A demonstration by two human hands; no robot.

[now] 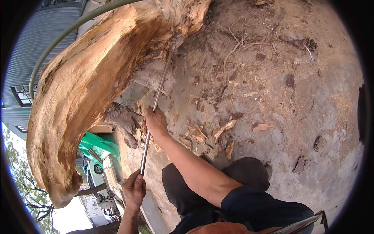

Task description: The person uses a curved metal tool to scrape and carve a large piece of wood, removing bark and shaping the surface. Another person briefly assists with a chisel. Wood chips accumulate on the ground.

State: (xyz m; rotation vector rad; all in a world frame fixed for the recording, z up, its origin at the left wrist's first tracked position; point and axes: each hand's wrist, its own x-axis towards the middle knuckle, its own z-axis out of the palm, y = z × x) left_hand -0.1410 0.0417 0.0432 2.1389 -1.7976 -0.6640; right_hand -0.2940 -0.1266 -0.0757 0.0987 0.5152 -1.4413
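Note:
A long, shiny metal bar (160, 85) runs slantwise from my hands up to a large piece of stripped tree trunk (89, 74). My left hand (133, 190) is closed round the bar's near end. Farther along, my right hand (156, 123) wraps the same bar near its middle. The bar's far tip meets the underside of the trunk, among rough brown wood; the exact shape of that tip cannot be made out. Bare, orange-yellow wood covers most of the trunk, which curves down toward the left.
Split wood chips (224, 130) lie on the dusty ground in front of my knees. Thin roots (233, 50) spread farther off. Gnarled wood (124, 119) sits under the trunk. A green sheet (99, 144), a white car (93, 173) and a corrugated building (33, 43) are beyond it.

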